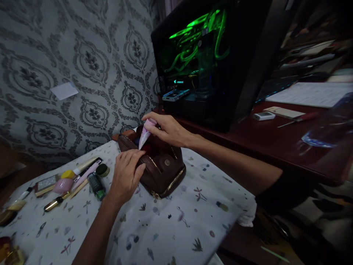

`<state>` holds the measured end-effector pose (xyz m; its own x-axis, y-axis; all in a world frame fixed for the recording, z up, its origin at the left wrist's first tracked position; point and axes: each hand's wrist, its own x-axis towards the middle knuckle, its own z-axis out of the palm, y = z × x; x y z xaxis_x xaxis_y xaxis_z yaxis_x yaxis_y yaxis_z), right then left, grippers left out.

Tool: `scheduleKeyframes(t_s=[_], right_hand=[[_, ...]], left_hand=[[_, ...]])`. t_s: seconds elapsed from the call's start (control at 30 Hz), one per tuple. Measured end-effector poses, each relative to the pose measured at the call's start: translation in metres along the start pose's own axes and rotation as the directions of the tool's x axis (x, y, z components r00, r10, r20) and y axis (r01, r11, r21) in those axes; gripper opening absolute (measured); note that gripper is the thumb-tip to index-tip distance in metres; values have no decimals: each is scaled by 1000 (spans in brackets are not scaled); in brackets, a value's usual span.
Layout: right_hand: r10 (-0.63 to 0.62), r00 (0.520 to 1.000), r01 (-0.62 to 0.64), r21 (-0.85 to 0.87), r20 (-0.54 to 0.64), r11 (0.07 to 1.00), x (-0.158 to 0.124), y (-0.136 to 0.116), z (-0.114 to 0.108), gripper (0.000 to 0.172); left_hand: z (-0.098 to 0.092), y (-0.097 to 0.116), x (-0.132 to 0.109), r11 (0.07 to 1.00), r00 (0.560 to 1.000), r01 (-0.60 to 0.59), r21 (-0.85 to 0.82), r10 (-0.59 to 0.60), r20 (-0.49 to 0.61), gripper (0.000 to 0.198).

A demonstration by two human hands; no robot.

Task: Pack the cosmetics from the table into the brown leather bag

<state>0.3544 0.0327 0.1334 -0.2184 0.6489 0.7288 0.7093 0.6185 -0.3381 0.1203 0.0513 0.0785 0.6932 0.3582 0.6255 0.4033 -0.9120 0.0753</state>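
A brown leather zip pouch (162, 171) lies open on a table covered with a white patterned cloth (176, 224). My left hand (127, 175) grips the near rim of the pouch, fingers curled on its edge. My right hand (168, 129) pinches a small pink and white tube (145, 134) by its cap, holding it tip-down over the pouch's opening. The lower end of the tube sits at the mouth of the pouch.
Several cosmetics lie left of the pouch: a green bottle (96, 186), a pink tube (71, 180), a gold lipstick (55, 202), a compact (45, 184). A dark wooden desk (275, 143) on the right carries a green-lit computer case (201, 59), papers and a glass.
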Motion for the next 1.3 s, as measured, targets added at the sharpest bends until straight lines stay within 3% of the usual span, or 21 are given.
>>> scheduleKeyframes(t_s=[0.23, 0.33, 0.63, 0.9, 1.13, 1.3], right_hand=[[13, 1000, -14, -52, -22, 999, -1, 4, 3, 30], [0, 1000, 1, -85, 9, 996, 0, 5, 5, 30], [26, 977, 25, -235, 211, 972, 10, 6, 5, 28], [119, 887, 123, -477, 446, 870, 35, -4, 12, 24], [170, 830, 210, -579, 531, 788, 52, 10, 32, 27], [228, 765, 226, -582, 602, 781, 64, 10, 37, 29]], left_hand=[[-11, -5, 8, 999, 993, -52, 12, 50, 103, 30], [-9, -6, 4, 1000, 994, -17, -15, 19, 109, 30], [11, -2, -20, 981, 990, 112, -158, -124, -69, 36], [18, 0, -21, 975, 981, 128, -183, -151, -119, 38], [18, 0, -22, 971, 980, 143, -192, -166, -110, 41], [18, 1, -21, 968, 979, 154, -199, -177, -102, 40]])
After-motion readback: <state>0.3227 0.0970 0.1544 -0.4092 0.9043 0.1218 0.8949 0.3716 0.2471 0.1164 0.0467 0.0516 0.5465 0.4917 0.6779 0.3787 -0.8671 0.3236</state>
